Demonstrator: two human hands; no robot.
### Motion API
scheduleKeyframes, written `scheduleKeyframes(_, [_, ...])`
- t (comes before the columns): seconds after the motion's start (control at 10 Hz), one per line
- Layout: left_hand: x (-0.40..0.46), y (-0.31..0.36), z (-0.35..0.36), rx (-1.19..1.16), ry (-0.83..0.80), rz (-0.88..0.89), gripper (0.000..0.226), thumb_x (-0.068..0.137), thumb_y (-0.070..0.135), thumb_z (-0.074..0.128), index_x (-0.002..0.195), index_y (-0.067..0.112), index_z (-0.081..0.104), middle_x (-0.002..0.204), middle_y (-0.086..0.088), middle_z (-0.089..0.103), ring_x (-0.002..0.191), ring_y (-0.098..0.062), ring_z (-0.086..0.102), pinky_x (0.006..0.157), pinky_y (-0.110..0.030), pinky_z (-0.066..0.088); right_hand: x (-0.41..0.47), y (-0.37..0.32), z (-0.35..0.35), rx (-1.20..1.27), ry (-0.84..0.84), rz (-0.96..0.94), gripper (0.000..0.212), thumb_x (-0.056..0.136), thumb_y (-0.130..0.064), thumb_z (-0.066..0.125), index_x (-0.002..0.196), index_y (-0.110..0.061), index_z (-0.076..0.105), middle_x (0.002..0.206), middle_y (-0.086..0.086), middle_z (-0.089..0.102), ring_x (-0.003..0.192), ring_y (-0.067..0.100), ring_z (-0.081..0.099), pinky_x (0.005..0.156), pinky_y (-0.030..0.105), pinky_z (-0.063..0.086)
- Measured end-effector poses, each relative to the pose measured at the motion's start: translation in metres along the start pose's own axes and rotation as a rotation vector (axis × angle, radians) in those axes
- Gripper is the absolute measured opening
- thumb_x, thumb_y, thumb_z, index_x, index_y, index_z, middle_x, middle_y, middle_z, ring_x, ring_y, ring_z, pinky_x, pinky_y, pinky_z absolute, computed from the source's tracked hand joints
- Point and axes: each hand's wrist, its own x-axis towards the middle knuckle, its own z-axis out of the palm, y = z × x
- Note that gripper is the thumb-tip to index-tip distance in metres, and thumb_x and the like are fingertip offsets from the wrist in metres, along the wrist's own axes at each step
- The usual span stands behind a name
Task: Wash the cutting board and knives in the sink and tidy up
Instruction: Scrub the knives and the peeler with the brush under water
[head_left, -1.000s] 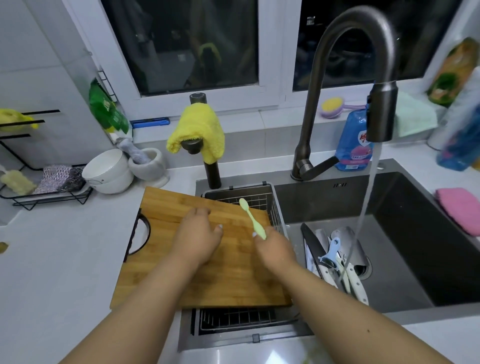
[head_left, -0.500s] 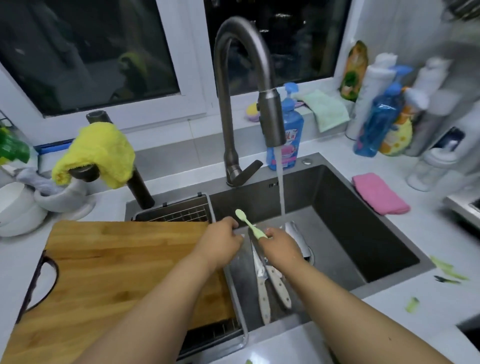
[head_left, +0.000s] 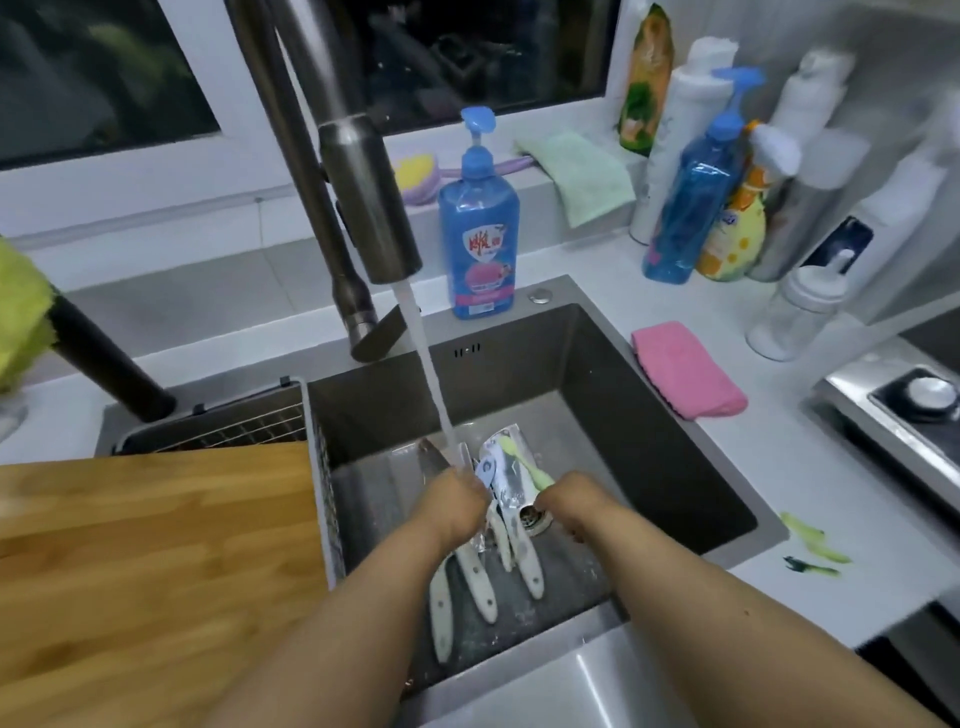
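The wooden cutting board (head_left: 150, 566) lies flat at my far left, bridging the counter and the wire drain basket (head_left: 234, 423), its long axis and grain running left to right, its right end at the edge of the sink (head_left: 649, 415).

My left hand (head_left: 452, 501) is down in the basin under the stream of water (head_left: 431, 384) from the faucet (head_left: 363, 197). Its fingers curl downward onto the knives (head_left: 488, 561), but I cannot tell whether they actually grip one or only rest there.

The knives lie together on the sink floor, long axes running near to far: cream handles point back toward me, blades point away toward the rear wall, slightly fanned. A small blue-and-white tool (head_left: 487, 470) lies among the blades; I cannot tell what it is.

My right hand (head_left: 571, 501) holds the pale green toothbrush (head_left: 522, 462), fingers closed round its lower end just above the drain (head_left: 532, 517). Its shaft slants up and to the left, away from me, over the blades.

Farther right, a pink cloth (head_left: 685, 369) sits on the counter beside the sink, and green scraps (head_left: 810, 545) lie near the front corner.
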Motion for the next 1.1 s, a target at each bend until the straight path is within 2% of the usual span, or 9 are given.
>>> scheduleKeyframes(0.1, [0.03,-0.012,0.031,-0.065,-0.078,-0.116,0.031,0.096,0.016,0.046,0.122,0.002,0.058,0.13,-0.017,0.056,0.118,-0.028,0.052,0.095,-0.034,0.047,0.025,0.002,0.005,0.072,-0.134,0.079,0.022,0.092,-0.01,0.046,0.07,-0.012,0.046,0.058,0.008,0.045,0.047,0.02,0.042,0.048,0.025,0.036])
scheduleKeyframes(0.3, [0.036,-0.014,0.067,-0.624,-0.156,-0.452,0.017,0.093,0.006,0.043,0.08,0.008,0.053,0.062,-0.008,0.048,0.05,-0.019,0.044,0.053,-0.029,0.044,0.055,0.0,0.024,0.199,-0.244,0.191,0.013,0.087,-0.01,0.043,0.076,-0.011,0.051,0.07,0.009,0.049,0.062,0.021,0.047,0.064,0.033,0.045])
scheduleKeyframes(0.4, [0.033,-0.007,0.077,-0.674,-0.273,-0.507,0.053,0.09,0.005,0.04,0.04,0.005,0.058,0.045,-0.01,0.058,0.05,-0.021,0.045,0.065,-0.038,0.054,0.064,-0.002,0.029,0.195,-0.264,0.187,0.023,0.091,-0.011,0.041,0.068,-0.012,0.043,0.072,0.006,0.044,0.067,0.019,0.045,0.067,0.028,0.043])
scheduleKeyframes(0.5, [0.032,-0.005,0.082,-0.685,-0.351,-0.54,0.067,0.092,0.012,0.038,0.027,0.008,0.053,0.036,-0.011,0.054,0.055,-0.024,0.05,0.054,-0.024,0.046,0.066,-0.002,0.029,0.179,-0.317,0.166,0.033,0.098,-0.009,0.038,0.065,-0.013,0.036,0.07,0.001,0.037,0.08,0.019,0.044,0.077,0.028,0.045])
scheduleKeyframes(0.6, [0.036,-0.007,0.087,-0.8,-0.306,-0.621,0.033,0.093,0.011,0.037,0.091,0.007,0.07,0.078,-0.025,0.071,0.085,-0.033,0.068,0.075,-0.031,0.055,0.069,0.005,0.036,0.255,-0.355,0.251,0.031,0.098,-0.009,0.039,0.067,-0.008,0.041,0.07,0.004,0.045,0.061,0.018,0.041,0.055,0.024,0.036])
scheduleKeyframes(0.8, [0.049,-0.02,0.091,-0.836,-0.269,-0.66,0.019,0.084,0.018,0.041,0.066,0.013,0.047,0.06,-0.007,0.047,0.049,-0.02,0.041,0.052,-0.023,0.032,0.066,0.001,0.043,0.348,-0.333,0.263,0.03,0.096,-0.014,0.039,0.068,-0.006,0.047,0.076,0.012,0.05,0.077,0.025,0.051,0.08,0.031,0.048])
scheduleKeyframes(0.9, [0.049,-0.017,0.09,-0.883,-0.262,-0.702,0.02,0.083,0.022,0.044,0.076,0.01,0.058,0.072,-0.009,0.062,0.069,-0.024,0.055,0.072,-0.031,0.045,0.067,-0.006,0.037,0.347,-0.335,0.24,0.024,0.093,-0.007,0.038,0.07,-0.007,0.047,0.091,0.015,0.054,0.088,0.026,0.052,0.092,0.041,0.05])
scheduleKeyframes(1.0, [0.048,-0.015,0.091,-0.945,-0.229,-0.658,0.033,0.094,0.031,0.043,0.08,0.011,0.065,0.066,-0.007,0.07,0.075,-0.024,0.062,0.076,-0.032,0.049,0.051,-0.013,0.023,0.343,-0.381,0.234,0.023,0.091,-0.013,0.039,0.071,-0.011,0.05,0.073,0.009,0.057,0.061,0.023,0.054,0.06,0.028,0.046])
scheduleKeyframes(1.1, [0.042,-0.006,0.087,-0.982,-0.175,-0.554,0.037,0.102,0.034,0.038,0.076,0.014,0.055,0.043,-0.001,0.054,0.051,-0.015,0.047,0.05,-0.02,0.037,0.036,-0.019,0.011,0.306,-0.445,0.166,0.023,0.095,-0.02,0.038,0.078,-0.01,0.051,0.067,0.009,0.057,0.055,0.021,0.055,0.059,0.026,0.041])
